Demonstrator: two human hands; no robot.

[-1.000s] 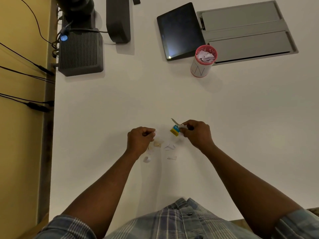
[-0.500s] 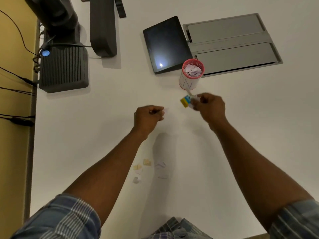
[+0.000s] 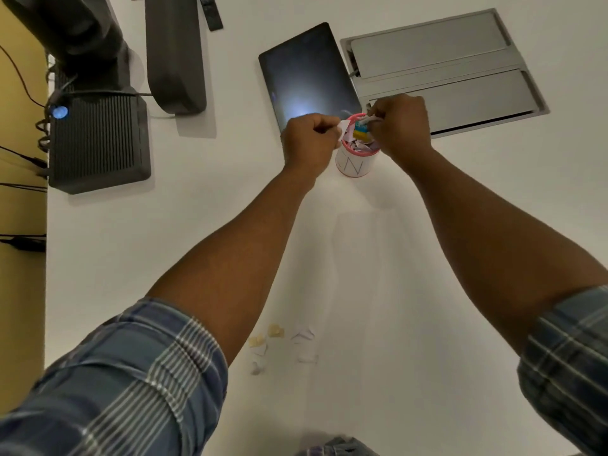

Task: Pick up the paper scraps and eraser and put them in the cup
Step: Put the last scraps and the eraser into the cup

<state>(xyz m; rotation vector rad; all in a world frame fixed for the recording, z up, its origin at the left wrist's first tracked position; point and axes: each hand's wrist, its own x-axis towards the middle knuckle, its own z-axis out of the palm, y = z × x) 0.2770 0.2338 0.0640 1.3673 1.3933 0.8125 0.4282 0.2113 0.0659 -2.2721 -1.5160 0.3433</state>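
Note:
A white cup (image 3: 355, 162) with a pink rim stands on the white table, with paper scraps inside it. My right hand (image 3: 399, 125) is over the cup's right side, shut on a yellow and blue eraser (image 3: 361, 131) together with a white scrap; the eraser hangs just above the cup's mouth. At the cup's left rim, my left hand (image 3: 309, 141) is a fist pinching a small white paper scrap (image 3: 342, 126). Several loose scraps (image 3: 283, 345), white and yellowish, lie on the table near me between my forearms.
A dark tablet (image 3: 306, 77) lies just behind the cup. A grey metal cable hatch (image 3: 441, 70) is set in the table at the back right. Dark devices (image 3: 98, 143) and cables stand at the back left by the table's left edge.
Both hands have moved away from me, from mid-table to the cup. The eraser has gone from short of the cup to just over its mouth. The loose scraps lie as before.

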